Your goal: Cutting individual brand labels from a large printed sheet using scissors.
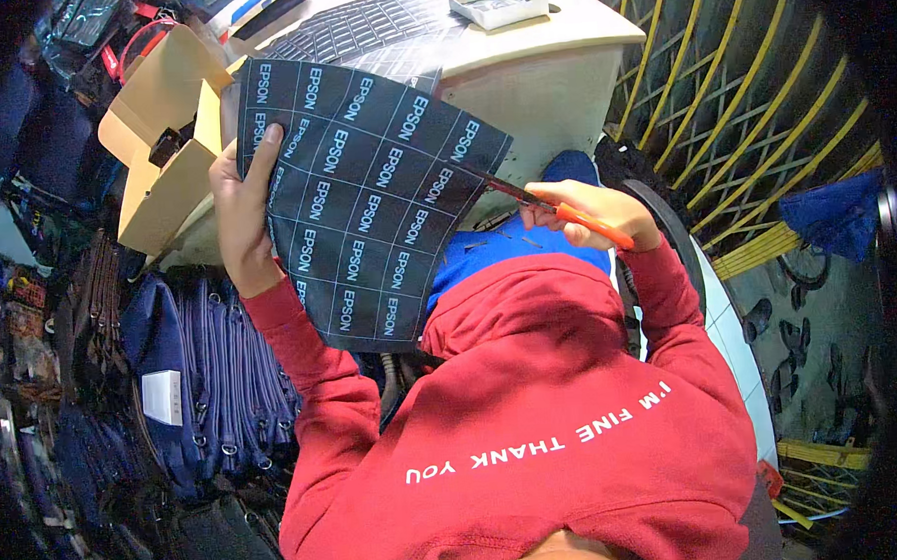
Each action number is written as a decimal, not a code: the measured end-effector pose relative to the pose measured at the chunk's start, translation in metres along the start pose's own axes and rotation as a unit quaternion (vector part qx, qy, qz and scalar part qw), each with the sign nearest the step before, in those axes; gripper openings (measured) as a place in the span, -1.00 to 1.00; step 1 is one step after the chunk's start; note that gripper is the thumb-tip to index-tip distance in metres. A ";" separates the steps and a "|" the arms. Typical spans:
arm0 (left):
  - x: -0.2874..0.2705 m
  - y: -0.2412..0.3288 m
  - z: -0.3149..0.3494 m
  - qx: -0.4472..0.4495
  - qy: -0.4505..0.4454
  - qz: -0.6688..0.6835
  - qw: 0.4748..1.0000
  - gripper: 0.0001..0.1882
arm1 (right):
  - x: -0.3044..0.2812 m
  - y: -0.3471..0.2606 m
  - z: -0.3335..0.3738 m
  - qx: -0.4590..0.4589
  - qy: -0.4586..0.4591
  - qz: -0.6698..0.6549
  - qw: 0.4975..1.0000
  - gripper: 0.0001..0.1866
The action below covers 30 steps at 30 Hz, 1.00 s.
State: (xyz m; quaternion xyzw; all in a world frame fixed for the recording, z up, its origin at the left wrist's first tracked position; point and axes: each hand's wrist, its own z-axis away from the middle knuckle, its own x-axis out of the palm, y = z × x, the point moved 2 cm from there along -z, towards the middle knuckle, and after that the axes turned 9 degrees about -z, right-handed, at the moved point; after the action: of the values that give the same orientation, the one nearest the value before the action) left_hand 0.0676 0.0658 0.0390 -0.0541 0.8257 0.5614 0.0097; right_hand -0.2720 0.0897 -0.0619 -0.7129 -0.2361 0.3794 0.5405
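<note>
My left hand (240, 214) grips the left edge of a large black sheet (360, 199), thumb on top. White grid lines and repeated light-blue lettering cover the sheet, which is held up above my lap and curves slightly. In my right hand (601, 208) is a pair of scissors with orange handles (594, 226). Its dark blades (504, 185) meet the sheet's right edge. How far the blades are apart is too small to tell. Thin dark strips (502, 245) lie on the blue cloth over my lap.
Ahead stands a cream table (578, 34) bearing a small white tray (499, 6) and more dark gridded sheet (377, 25). An opened cardboard box (168, 162) is at the left. Dark blue zipped bags (217, 360) are piled lower left. A yellow folding gate (750, 87) stands right.
</note>
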 end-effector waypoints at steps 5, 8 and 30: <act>0.003 0.003 0.002 0.002 0.007 0.003 1.000 -0.84 | 0.000 -0.003 -0.001 0.037 0.012 -0.053 0.998 -0.11; 0.004 0.002 0.002 0.004 -0.007 0.008 1.000 -0.84 | -0.002 0.005 0.000 0.065 -0.017 -0.022 0.997 -0.10; 0.005 0.001 0.002 0.005 -0.009 0.016 1.000 -0.84 | 0.003 0.002 -0.005 0.015 0.004 -0.034 0.999 -0.48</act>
State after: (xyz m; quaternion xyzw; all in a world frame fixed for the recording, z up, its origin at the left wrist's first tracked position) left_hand 0.0622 0.0677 0.0389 -0.0359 0.8292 0.5577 0.0086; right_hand -0.2661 0.0881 -0.0641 -0.6981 -0.2523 0.3612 0.5644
